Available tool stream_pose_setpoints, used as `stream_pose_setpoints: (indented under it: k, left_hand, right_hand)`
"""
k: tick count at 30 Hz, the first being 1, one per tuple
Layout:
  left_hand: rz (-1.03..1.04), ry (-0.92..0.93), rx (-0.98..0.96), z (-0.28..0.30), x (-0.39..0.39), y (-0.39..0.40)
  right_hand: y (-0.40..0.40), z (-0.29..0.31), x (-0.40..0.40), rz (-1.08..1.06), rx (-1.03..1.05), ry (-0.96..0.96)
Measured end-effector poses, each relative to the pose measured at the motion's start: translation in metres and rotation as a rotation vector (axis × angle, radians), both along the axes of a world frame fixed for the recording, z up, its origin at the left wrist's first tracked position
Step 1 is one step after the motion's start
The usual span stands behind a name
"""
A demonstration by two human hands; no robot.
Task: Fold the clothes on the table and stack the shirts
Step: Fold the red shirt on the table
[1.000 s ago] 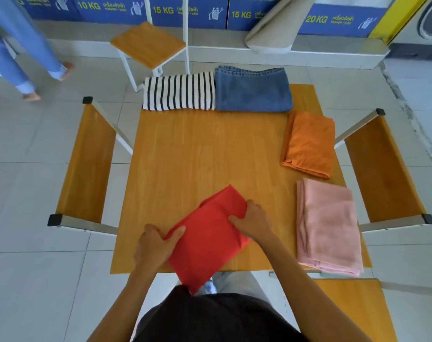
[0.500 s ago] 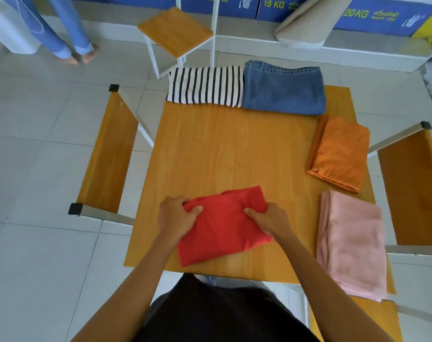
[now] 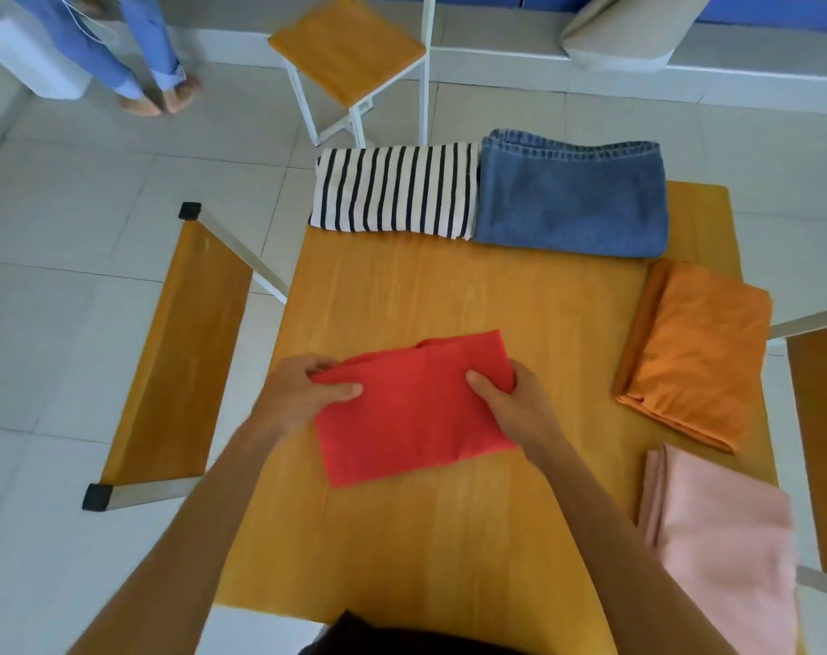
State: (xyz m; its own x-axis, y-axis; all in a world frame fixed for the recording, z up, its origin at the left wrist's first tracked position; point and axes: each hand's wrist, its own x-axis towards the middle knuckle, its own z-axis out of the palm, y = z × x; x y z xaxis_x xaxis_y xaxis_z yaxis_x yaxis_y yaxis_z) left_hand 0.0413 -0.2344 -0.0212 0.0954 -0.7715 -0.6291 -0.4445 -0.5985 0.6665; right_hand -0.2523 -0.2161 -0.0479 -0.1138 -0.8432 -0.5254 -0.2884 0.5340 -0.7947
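Observation:
A folded red shirt lies flat near the middle of the wooden table. My left hand grips its left edge, thumb on top. At the shirt's right edge my right hand holds on the same way. Along the far edge lie a folded striped shirt and folded blue jeans, side by side. A folded orange shirt rests at the right edge, and a folded pink garment lies nearer me, partly over the table's edge.
A wooden bench stands left of the table and another bench on the right. A wooden stool sits beyond the far edge. A person's legs in blue trousers stand at the upper left, next to a white appliance.
The red shirt went from hanging tilted over the near edge to lying flat further onto the table, both hands still on it. The person in the background walked to the right.

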Motion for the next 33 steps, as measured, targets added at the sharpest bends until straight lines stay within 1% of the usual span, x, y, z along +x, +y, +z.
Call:
stream_pose_setpoints:
  k: [4,6,7,9,11,12,14,16,17,21,26,28,30,33]
  left_hand:
    - [-0.077,0.002,0.005,0.023,0.010,-0.082]
    - [-0.060,-0.029,-0.040,0.030,0.013,-0.121]
    - [-0.030,-0.083,-0.091,0.031,0.013,-0.138]
    - [0.021,-0.290,-0.215,0.025,0.010,-0.168]
    - [0.027,-0.508,-0.256,0.013,-0.001,-0.178]
    - [0.009,-0.589,-0.255,0.006,-0.010,-0.176]
    - [-0.095,-0.675,-0.265,-0.010,-0.031,-0.160]
    - [-0.280,-0.744,-0.263,-0.029,-0.046,-0.139]
    - [-0.337,-0.766,-0.253,-0.037,-0.049,-0.131]
    - [-0.358,-0.750,-0.203,-0.043,-0.042,-0.131]
    - [-0.417,-0.706,-0.131,-0.031,-0.032,-0.136]
    - [-0.402,-0.670,-0.103,-0.021,-0.032,-0.135]
    - [-0.357,-0.642,-0.126,-0.010,-0.034,-0.126]
    - [-0.318,-0.569,-0.218,0.001,-0.044,-0.089]
  right_hand:
    - [-0.070,0.007,0.005,-0.061,-0.033,-0.102]
    - [-0.101,0.009,0.010,-0.069,-0.028,-0.130]
    - [-0.114,0.009,0.014,-0.065,-0.029,-0.144]
    - [-0.135,0.010,0.022,-0.057,-0.024,-0.161]
    - [-0.145,0.006,0.030,-0.045,0.005,-0.138]
    - [-0.147,0.002,0.033,-0.045,0.021,-0.115]
    - [-0.148,-0.007,0.037,-0.064,0.040,-0.073]
    - [-0.147,-0.012,0.038,-0.066,0.035,-0.032]
    - [-0.147,-0.012,0.038,-0.059,0.027,-0.012]
    - [-0.145,-0.010,0.034,-0.029,0.010,0.053]
    - [-0.136,-0.005,0.037,0.042,0.024,0.156]
    - [-0.128,0.002,0.038,0.031,0.023,0.186]
    - [-0.118,0.011,0.037,-0.019,0.024,0.179]
    - [-0.090,0.024,0.030,-0.058,0.002,0.155]
